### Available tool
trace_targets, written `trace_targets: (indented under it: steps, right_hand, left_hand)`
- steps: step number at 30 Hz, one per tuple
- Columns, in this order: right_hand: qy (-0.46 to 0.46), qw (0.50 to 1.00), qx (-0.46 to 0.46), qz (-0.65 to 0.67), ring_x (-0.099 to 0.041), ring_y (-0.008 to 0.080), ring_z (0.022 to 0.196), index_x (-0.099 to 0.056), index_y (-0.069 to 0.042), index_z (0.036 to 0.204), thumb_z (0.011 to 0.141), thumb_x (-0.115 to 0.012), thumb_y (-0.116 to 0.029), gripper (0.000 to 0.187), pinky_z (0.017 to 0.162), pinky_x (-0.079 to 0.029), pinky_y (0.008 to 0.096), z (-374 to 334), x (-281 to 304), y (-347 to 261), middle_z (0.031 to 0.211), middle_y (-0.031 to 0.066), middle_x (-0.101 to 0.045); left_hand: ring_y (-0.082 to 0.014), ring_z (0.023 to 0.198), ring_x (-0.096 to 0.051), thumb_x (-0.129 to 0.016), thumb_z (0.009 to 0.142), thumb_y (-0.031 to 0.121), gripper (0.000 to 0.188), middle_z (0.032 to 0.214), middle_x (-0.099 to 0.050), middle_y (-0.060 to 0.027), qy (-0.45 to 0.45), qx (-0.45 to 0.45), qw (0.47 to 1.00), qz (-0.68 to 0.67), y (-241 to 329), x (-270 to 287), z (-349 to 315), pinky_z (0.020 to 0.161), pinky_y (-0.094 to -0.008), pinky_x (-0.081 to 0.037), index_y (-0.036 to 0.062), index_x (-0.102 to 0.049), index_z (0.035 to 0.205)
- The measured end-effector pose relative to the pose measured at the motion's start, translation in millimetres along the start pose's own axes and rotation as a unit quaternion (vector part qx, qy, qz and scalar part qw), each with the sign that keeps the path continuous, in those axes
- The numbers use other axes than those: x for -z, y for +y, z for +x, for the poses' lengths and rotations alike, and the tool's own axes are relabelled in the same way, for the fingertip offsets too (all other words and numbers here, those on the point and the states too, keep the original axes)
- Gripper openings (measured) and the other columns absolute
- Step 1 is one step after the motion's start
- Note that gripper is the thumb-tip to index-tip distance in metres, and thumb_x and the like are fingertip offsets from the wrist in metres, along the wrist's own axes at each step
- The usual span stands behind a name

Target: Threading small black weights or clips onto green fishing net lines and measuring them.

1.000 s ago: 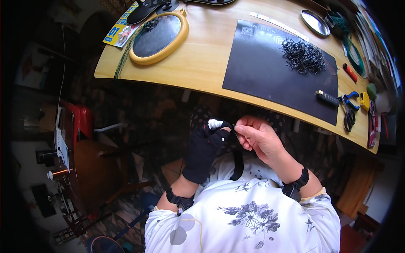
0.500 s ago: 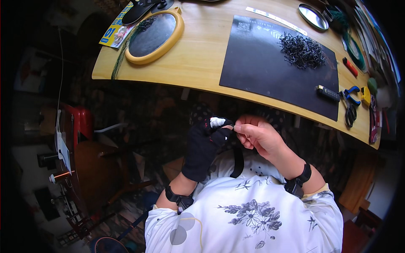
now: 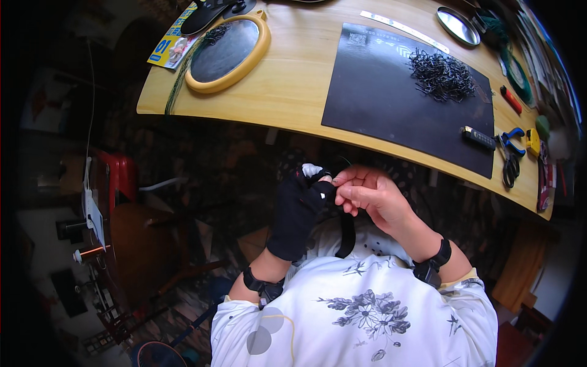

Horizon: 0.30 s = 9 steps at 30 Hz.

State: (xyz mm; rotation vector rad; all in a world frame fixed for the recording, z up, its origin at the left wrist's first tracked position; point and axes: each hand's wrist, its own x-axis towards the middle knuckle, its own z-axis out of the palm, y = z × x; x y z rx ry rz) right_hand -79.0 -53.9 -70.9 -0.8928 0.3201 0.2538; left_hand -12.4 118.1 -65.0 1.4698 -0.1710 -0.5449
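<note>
My left hand [image 3: 299, 205], in a black glove with a white wrap on one finger and bare fingertips, is closed in a pinch. Against its tips rest the fingers of my bare right hand [image 3: 370, 192], thumb and forefinger drawn together. Both meet over my lap, in front of the table's near edge. Just above the fingertips curves a faint thin strand [image 3: 346, 160]. Whatever is pinched there is too small and too covered to make out. Nearest on the table is a black mat [image 3: 379, 104], bearing a heap of small thin black pieces [image 3: 441, 74].
On the wooden table [image 3: 293, 67] lies a yellow-rimmed round tray [image 3: 229, 52] with dark green strands [image 3: 176, 92]. Along the right are blue-handled pliers [image 3: 515, 140], black scissors [image 3: 510, 171], a black box cutter [image 3: 478, 137], a red lighter [image 3: 511, 100] and a round tin [image 3: 458, 25].
My right fingers have shifted against the left fingertips, the thumb lower and a little apart from the left hand. The thin strand now shows above them. The view has moved slightly.
</note>
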Motion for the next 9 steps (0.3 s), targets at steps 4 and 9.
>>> trace_targets:
  steps: [4,9]
  right_hand:
    - [0.011,1.000,0.003,-0.019,-0.065,0.0107,0.074,-0.066,-0.003,0.106,0.095,-0.074,-0.019,0.021,0.063,-0.051,0.0228,0.2,-1.0,2.5,0.089,0.0067,-0.069]
    - [0.023,1.000,-0.005,0.003,-0.066,0.0106,0.077,-0.066,-0.003,0.106,0.094,-0.075,-0.021,0.023,0.064,-0.052,0.0236,1.7,-0.2,4.9,0.095,0.0076,-0.071]
  left_hand:
    - [-0.0065,0.077,-0.060,-0.069,0.097,0.008,0.006,0.083,-0.066,0.0009,-0.002,-0.023,0.999,0.037,-0.9,1.3,3.0,0.070,-0.0248,-0.050,0.0033,-0.066,0.097]
    - [-0.0072,0.080,-0.061,-0.068,0.098,0.008,0.004,0.085,-0.066,-0.0002,-0.009,-0.052,0.998,0.045,1.7,0.2,-3.1,0.074,-0.0255,-0.051,0.0048,-0.066,0.098]
